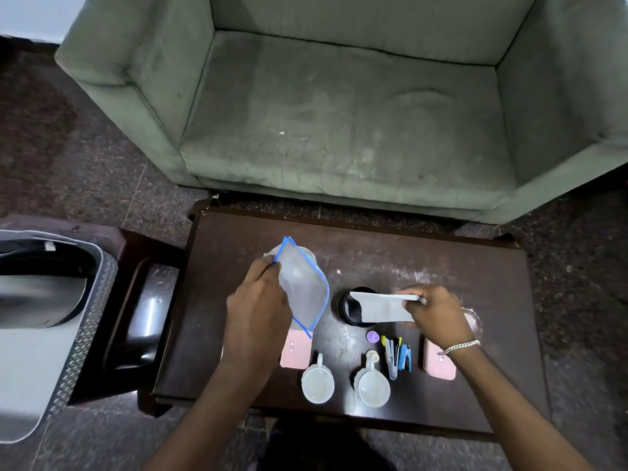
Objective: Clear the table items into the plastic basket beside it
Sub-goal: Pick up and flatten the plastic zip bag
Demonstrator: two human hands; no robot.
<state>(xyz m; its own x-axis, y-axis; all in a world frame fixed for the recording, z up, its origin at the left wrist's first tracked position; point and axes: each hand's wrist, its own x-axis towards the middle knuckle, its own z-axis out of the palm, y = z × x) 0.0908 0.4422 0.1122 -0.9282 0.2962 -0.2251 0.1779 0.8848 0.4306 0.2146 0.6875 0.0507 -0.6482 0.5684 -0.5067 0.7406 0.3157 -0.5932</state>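
Head view looks down on a dark wooden table [441, 260] with both hands over it. The left hand [258, 314] pinches the edge of a clear pouch [302, 287] with blue trim, fingers closed on it and lifting it off the surface. The right hand [438, 314] has its fingers clamped on one end of a flat white packet [380, 305], holding it over a black round cup [353, 305]; what that cup contains cannot be told. A bracelet [460, 346] sits on the right wrist.

Near the front edge stand two white mugs, the left mug [317, 382] and the right mug [373, 385], both upright and showing only pale interiors. Between the right mug and the right wrist lie a stapler [391, 360] and blue clips [405, 357], touching each other. A small purple cap [372, 336] lies just behind them. One pink pad [295, 350] rests partly under the pouch, and another pink pad [439, 363] lies under the right forearm.

The plastic basket [85, 321] stands on the floor left of the table, grey with a patterned wall; its inside looks dark and its contents are unclear. A green sofa [339, 113] stands behind the table.
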